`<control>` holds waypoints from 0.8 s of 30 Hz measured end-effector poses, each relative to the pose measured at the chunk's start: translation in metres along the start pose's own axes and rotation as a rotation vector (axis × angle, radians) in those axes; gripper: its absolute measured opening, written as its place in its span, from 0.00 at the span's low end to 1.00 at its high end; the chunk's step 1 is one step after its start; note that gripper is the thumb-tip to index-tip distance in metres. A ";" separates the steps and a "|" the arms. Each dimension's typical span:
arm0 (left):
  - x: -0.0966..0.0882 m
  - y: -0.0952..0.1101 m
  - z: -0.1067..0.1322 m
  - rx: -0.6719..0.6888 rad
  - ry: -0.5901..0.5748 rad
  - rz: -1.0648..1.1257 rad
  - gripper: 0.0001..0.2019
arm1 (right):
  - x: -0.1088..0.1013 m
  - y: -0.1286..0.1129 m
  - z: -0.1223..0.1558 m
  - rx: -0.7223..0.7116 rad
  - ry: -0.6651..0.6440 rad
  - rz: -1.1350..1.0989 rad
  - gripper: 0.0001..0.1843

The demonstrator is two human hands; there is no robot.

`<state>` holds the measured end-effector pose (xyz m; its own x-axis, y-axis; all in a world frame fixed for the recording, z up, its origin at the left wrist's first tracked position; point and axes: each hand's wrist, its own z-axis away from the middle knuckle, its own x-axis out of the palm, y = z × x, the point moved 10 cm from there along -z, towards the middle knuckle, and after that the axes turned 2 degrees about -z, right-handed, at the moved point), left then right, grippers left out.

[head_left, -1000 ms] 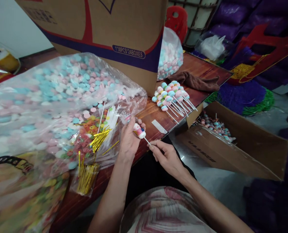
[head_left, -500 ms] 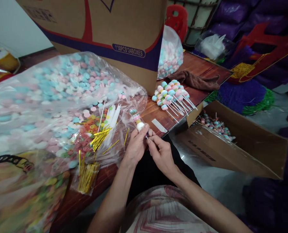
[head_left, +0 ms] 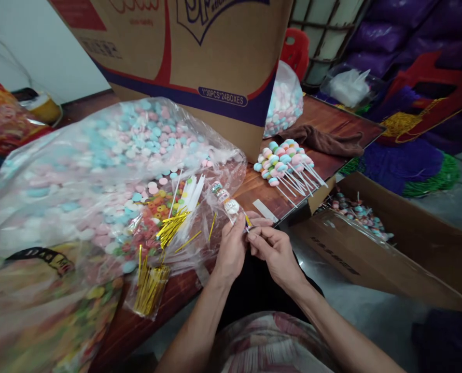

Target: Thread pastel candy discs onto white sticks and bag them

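Observation:
My left hand (head_left: 234, 243) is closed around a candy skewer (head_left: 226, 199) wrapped in clear film, holding it upright at the table's near edge. My right hand (head_left: 274, 249) pinches a gold twist tie (head_left: 248, 221) at the skewer's base, right against my left fingers. To the left lie loose gold twist ties (head_left: 171, 227) and white sticks (head_left: 192, 190) on a clear bag. A second bundle of gold ties (head_left: 150, 286) sits in a bag near the table edge.
A large clear bag of pastel candies (head_left: 98, 160) covers the wooden table (head_left: 324, 122). A pile of finished skewers (head_left: 281, 158) lies to the right, beside a brown cloth (head_left: 324, 140). A big printed carton (head_left: 199, 57) stands behind. An open cardboard box (head_left: 390, 243) with wrapped skewers sits on the floor.
My right hand moved from the stick's lower end up against my left hand and now pinches a gold tie at the wrapper's base. The skewer turned upright. The view shifted slightly.

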<state>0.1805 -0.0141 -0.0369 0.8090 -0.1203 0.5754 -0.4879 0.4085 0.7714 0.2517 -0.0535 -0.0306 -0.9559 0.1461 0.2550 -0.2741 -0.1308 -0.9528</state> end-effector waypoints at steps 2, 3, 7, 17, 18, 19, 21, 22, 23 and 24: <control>-0.002 -0.001 0.004 0.005 0.017 0.006 0.18 | 0.003 -0.001 0.000 -0.009 -0.009 0.027 0.18; -0.004 0.000 0.005 0.018 0.025 0.000 0.19 | 0.006 -0.002 0.000 -0.012 -0.019 0.047 0.18; -0.010 0.010 0.009 0.081 0.041 -0.084 0.17 | 0.016 -0.008 0.000 -0.033 -0.007 0.119 0.16; -0.048 0.033 0.037 0.064 0.111 0.107 0.13 | 0.089 0.022 0.010 0.349 -0.180 -0.510 0.21; -0.058 0.037 0.042 0.088 0.157 0.138 0.13 | 0.097 0.024 0.013 0.384 -0.244 -0.509 0.21; -0.067 0.041 0.048 0.116 0.199 0.161 0.13 | 0.104 0.026 0.015 0.406 -0.308 -0.471 0.21; -0.080 0.049 0.056 0.160 0.235 0.199 0.15 | 0.113 0.026 0.017 0.375 -0.448 -0.272 0.20; -0.083 0.054 0.059 0.177 0.233 0.215 0.16 | 0.115 0.023 0.015 0.306 -0.523 -0.102 0.19; -0.087 0.059 0.062 0.201 0.235 0.223 0.17 | 0.116 0.018 0.011 0.200 -0.574 0.104 0.19; -0.092 0.065 0.064 0.229 0.251 0.221 0.18 | 0.114 0.011 0.005 0.068 -0.593 0.329 0.18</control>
<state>0.0531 -0.0340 -0.0224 0.7177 0.1839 0.6717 -0.6964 0.1842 0.6936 0.1394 -0.0435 -0.0109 -0.8819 -0.4711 0.0197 0.0532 -0.1410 -0.9886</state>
